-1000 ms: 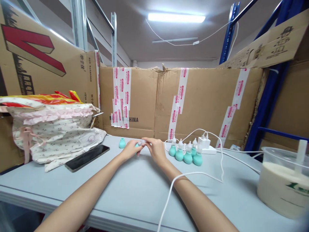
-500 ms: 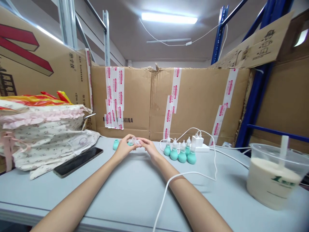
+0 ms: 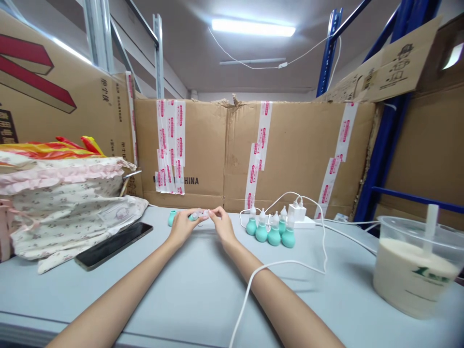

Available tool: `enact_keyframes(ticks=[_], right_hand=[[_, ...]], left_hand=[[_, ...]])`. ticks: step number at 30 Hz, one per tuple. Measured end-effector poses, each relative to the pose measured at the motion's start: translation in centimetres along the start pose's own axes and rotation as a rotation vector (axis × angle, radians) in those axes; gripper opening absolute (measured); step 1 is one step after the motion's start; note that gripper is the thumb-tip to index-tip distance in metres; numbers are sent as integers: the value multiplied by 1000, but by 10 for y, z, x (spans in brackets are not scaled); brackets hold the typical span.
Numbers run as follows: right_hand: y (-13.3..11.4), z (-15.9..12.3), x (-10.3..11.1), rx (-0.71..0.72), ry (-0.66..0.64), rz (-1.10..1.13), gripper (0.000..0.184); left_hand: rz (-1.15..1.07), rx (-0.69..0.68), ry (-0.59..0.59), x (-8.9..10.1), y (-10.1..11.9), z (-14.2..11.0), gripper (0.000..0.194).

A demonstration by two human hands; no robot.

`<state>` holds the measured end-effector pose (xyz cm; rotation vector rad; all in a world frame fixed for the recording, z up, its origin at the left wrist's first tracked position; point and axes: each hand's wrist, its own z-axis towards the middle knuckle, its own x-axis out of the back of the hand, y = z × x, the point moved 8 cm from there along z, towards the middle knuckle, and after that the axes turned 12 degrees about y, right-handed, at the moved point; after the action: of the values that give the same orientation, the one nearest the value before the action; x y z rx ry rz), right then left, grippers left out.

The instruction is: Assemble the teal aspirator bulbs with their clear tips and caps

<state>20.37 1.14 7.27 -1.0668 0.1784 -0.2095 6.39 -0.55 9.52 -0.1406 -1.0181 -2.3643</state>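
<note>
Cardboard (image 3: 290,150) lines the far edge of the table (image 3: 181,295). Near that edge, the left hand (image 3: 180,229) grips a bulb (image 3: 193,217). Right hand (image 3: 224,229) fingers nearly close at its clear tip (image 3: 205,213); grip unclear. Two-handed tip handling appears underway, calling for steady left support.

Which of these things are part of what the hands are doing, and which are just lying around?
Apparently part of the work:
teal bulb in the left hand, right hand close by
lone teal bulb
five clear-tipped teal bulbs

Apparently just lying about:
phone
floral bag
drink cup
power strip
</note>
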Motion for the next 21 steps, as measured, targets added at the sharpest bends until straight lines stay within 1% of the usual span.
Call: enact_keyframes(ticks=[3, 4, 6, 9, 14, 16, 19, 21], right_hand=[[-3, 1, 9, 17, 73, -124, 16], [-7, 0, 11, 32, 75, -123, 14], [-17, -2, 12, 103, 49, -89, 14], [-32, -7, 12, 192, 26, -69, 15], [-42, -13, 16, 246, 110, -18, 14], [-40, -15, 16, 223, 134, 8, 13], [-29, -15, 15, 105, 181, 6, 14], [-26, -16, 15, 79, 187, -1, 14]], left_hand=[[-47, -2, 10, 1, 1, 1, 32], [-82, 11, -9, -1, 1, 2, 33], [-147, 46, -49, -3, 0, 2, 34], [-210, 91, -75, -4, 2, 3, 35], [-265, 111, -80, -3, 10, 1, 37], [-280, 108, -87, -4, 11, 0, 36], [-295, 97, -78, -5, 12, 0, 34], [-305, 87, -67, -4, 12, 1, 34]])
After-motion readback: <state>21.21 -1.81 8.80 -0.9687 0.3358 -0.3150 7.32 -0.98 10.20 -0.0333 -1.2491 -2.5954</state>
